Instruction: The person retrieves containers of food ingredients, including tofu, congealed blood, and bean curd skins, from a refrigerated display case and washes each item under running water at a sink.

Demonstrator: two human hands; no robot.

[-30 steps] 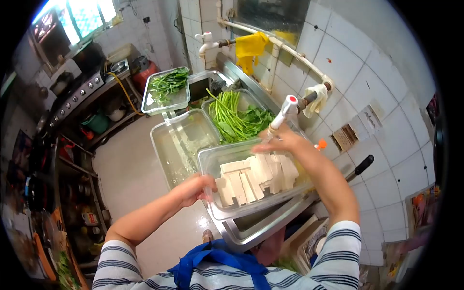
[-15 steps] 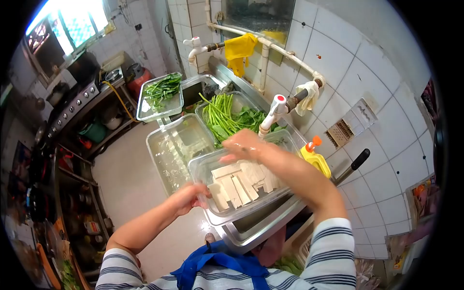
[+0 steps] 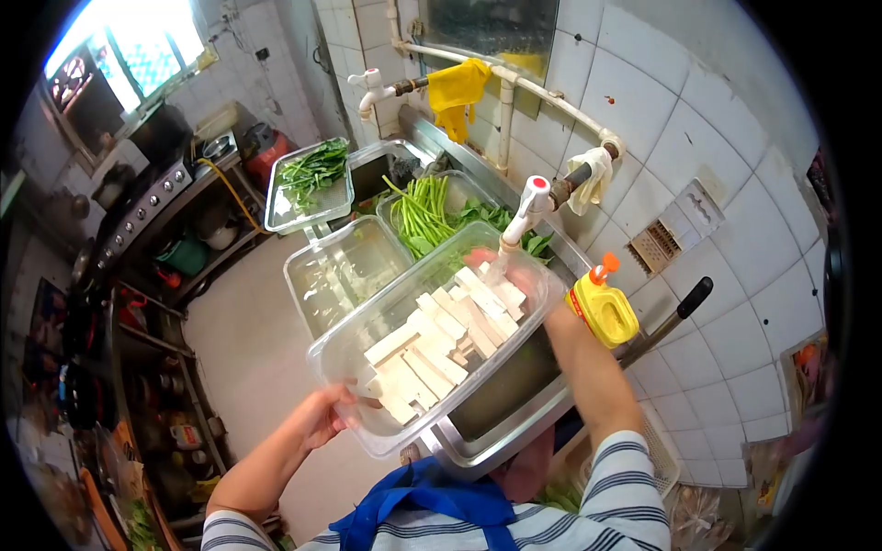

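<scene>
A clear plastic container [image 3: 390,335] is held tilted over the sink, full of pale off-white strips [image 3: 441,340] that look like cut tofu. My left hand [image 3: 329,411] grips its near left corner, fingers curled at the edge. At the far right end, my right hand [image 3: 528,275] holds the container, its fingers partly hidden and seen blurred through the plastic. A white tap [image 3: 525,216] with a red button top stands right above that end, and water seems to run from it onto the strips.
Beyond stand a water-filled clear tub [image 3: 301,286], a tub of green-stemmed vegetables [image 3: 423,216] and a tray of leafy greens [image 3: 312,179]. The metal sink rim [image 3: 501,447] lies below the container. A yellow bottle [image 3: 602,312] and a dark handle [image 3: 694,298] are at right.
My right hand has moved from above the strips to the container's far right end. The container has shifted and tilted, and the strips have slid about inside.
</scene>
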